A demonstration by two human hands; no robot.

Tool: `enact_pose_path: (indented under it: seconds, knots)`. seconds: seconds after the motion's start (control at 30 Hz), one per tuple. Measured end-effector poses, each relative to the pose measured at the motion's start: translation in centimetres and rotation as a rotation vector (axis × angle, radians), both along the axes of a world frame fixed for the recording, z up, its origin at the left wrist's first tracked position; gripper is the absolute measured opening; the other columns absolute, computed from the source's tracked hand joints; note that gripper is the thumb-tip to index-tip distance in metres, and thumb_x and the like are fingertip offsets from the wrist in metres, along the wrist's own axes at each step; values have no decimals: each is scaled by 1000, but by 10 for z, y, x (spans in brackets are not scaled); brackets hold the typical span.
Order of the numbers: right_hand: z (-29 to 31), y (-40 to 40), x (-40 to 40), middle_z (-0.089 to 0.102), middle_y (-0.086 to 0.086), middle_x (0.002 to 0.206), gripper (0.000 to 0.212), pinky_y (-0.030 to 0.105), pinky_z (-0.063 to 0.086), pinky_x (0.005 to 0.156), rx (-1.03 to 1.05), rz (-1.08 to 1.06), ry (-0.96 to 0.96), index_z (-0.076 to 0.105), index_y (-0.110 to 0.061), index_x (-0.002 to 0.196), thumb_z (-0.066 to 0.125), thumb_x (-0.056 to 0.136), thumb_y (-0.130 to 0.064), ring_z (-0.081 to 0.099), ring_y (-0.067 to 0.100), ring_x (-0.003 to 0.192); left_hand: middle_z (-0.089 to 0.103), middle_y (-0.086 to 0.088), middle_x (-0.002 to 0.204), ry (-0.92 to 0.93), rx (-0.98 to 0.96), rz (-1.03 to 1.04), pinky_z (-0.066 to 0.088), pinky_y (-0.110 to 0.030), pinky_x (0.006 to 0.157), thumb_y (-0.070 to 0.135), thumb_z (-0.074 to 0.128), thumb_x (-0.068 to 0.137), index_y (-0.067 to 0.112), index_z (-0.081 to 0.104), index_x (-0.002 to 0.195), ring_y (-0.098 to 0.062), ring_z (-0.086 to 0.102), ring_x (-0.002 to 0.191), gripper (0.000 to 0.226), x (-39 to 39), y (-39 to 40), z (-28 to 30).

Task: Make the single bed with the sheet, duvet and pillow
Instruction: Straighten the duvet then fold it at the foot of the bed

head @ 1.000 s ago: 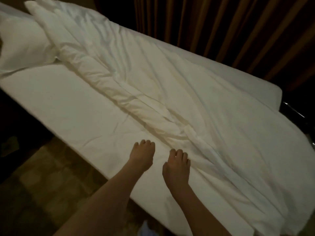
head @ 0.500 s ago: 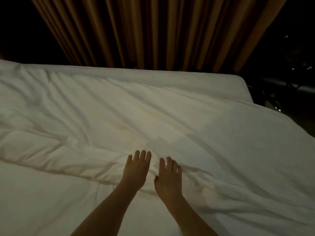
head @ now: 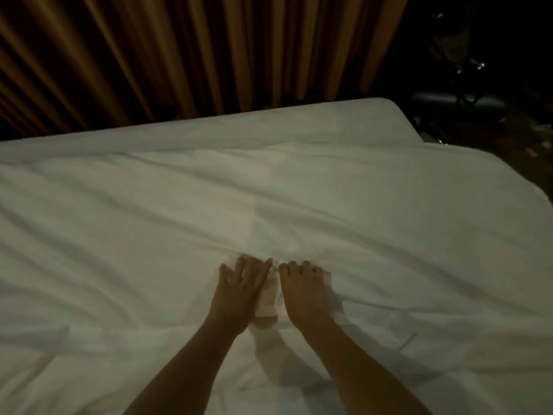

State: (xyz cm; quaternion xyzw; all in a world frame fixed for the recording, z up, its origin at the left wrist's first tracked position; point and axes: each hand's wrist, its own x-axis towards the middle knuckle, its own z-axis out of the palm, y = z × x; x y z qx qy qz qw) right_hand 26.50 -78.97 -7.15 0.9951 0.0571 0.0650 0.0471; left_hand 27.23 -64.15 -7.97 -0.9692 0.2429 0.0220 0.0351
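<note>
Head view looks down over a bed dressed in white, in a dim room. A white duvet (head: 209, 211) is spread across most of the frame, creased in long shallow folds that run roughly left to right and gather toward the middle, just ahead of the hands. Beyond the duvet a strip of the white sheet (head: 344, 118) shows bare along the far edge of the mattress, ending in a rounded corner at the upper right. The duvet's own right end reaches past that corner and hangs out toward the right edge of the frame.

Both bare forearms come up from the bottom of the frame, side by side and close together. The left hand (head: 239, 290) lies on the duvet with its fingers stretched out and slightly spread, palm down on the fabric; it is motion-blurred, and whether it grips any cloth cannot be told. The right hand (head: 303, 290) is just beside it, fingers curled at the tips and bunching a small ridge of duvet fabric, which puckers around its knuckles and between the two hands.

Behind the bed hangs a pleated brown curtain (head: 179, 55). To the upper right the floor area is dark, with some indistinct objects that cannot be identified
</note>
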Motion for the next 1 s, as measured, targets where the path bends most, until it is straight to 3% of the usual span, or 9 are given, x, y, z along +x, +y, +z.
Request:
enact_pose_path:
  seconds: [0.1,0.17,0.3,0.43,0.57,0.67,0.77,0.83,1.0]
  knots:
    - [8,20,8,57,4,58,30,32,49,52,99,-1,-36,64,-15,62,80,39,-7,57,24,52,63,-20,112,131,49,-32,50,-57,68,58,85,19,8,36,134,-39,58,99,134,2,10,-3]
    - [1,26,-4,56,5,63,27,34,48,58,99,3,-69,65,-15,69,75,45,-11,56,25,56,60,-18,107,90,92,-87,47,-51,64,41,86,28,10,40,130,-35,51,91,116,0,17,-10]
    - [-22,39,-27,64,9,100,82,51,40,86,71,17,89,52,-14,113,77,46,-54,60,32,89,57,-3,58,-159,4,-108,41,-26,45,16,49,70,11,62,95,-20,54,48,28,22,16,-5]
    - [-22,46,-27,64,14,119,99,66,45,82,-26,32,217,62,-14,123,81,39,-61,61,36,105,52,-3,46,-240,-61,-184,41,-20,40,5,32,64,12,62,50,-20,53,40,34,30,19,5]
    - [-7,39,-13,67,12,103,75,53,52,78,-26,-13,43,50,-13,117,80,50,-27,62,33,90,57,-10,62,-255,-93,-205,46,-28,46,8,32,64,7,64,57,-26,58,53,32,33,27,23]
    - [11,30,13,63,9,74,62,41,52,61,30,-45,-49,61,-11,87,84,30,-9,60,30,64,59,-11,77,-202,-131,-175,48,-32,52,24,40,72,7,65,78,-30,59,63,31,27,44,28]
    - [24,31,22,57,6,59,51,31,48,47,96,0,-56,65,-12,66,86,21,-4,56,26,48,60,-15,93,-100,-28,-113,47,-43,66,51,67,56,7,55,105,-33,60,79,66,12,64,18]
    - [26,35,11,57,5,57,46,28,47,45,117,16,-26,64,-12,64,86,24,-3,56,25,47,61,-17,91,-65,42,-31,47,-46,65,33,79,46,8,52,115,-34,60,76,78,5,72,15]
    - [60,35,15,58,2,58,20,24,45,46,49,94,-97,68,-15,66,66,46,-17,58,24,50,59,-11,64,-339,-109,-218,45,-28,41,27,44,78,13,47,97,-28,57,47,24,49,85,88]
